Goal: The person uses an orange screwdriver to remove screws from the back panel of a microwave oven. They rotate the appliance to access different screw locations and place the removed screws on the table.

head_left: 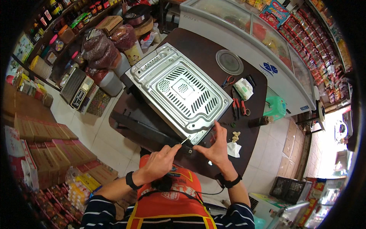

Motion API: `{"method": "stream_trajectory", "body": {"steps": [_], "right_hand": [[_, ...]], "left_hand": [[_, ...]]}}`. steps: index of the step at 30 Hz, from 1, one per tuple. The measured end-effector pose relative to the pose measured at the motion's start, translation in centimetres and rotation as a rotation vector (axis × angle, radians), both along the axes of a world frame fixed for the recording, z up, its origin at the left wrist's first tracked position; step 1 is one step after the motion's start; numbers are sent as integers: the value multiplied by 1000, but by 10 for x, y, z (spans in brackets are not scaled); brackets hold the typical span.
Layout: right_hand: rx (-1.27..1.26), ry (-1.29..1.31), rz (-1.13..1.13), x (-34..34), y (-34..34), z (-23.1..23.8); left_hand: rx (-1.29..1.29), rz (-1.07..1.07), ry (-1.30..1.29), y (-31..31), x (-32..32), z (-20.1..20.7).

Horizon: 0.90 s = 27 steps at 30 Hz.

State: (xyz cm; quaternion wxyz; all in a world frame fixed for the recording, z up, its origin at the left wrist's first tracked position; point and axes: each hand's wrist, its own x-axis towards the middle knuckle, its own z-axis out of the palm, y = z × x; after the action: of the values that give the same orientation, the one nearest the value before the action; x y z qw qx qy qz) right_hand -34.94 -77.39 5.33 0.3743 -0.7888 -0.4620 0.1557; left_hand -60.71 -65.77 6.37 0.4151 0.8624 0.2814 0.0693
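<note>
A boxy appliance with a silver, slotted metal panel (183, 89) lies on a dark brown table (246, 152). Along its near left side runs a long black panel (148, 131). At the near corner, my left hand (162, 160) pinches a thin pale rod (185, 140), its tip against the metal edge; its kind is too small to tell. My right hand (216, 147) is beside the same corner, thumb and fingers spread apart, the thumb close to the black part there. Whether that thumb touches it I cannot tell.
Red-handled pliers (243, 107), another pair of pliers (228, 81), a white packet (243, 89) and a round glass plate (229, 62) lie on the table's right. A glass-topped freezer (244, 42) stands behind. Cartons (57, 156) and a weighing scale (79, 91) are at left.
</note>
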Motion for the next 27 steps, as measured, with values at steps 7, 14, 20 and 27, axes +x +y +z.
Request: {"method": "stream_trajectory", "body": {"steps": [7, 14, 20, 27], "right_hand": [[39, -225, 77, -19, 9, 15], [125, -370, 175, -19, 16, 18], [304, -523, 261, -16, 20, 9], [309, -509, 338, -15, 22, 5]], "left_hand": [[-85, 79, -382, -2, 10, -4], [78, -84, -67, 19, -4, 14], [75, -11, -62, 10, -4, 2], [203, 192, -280, 64, -27, -9]]}}
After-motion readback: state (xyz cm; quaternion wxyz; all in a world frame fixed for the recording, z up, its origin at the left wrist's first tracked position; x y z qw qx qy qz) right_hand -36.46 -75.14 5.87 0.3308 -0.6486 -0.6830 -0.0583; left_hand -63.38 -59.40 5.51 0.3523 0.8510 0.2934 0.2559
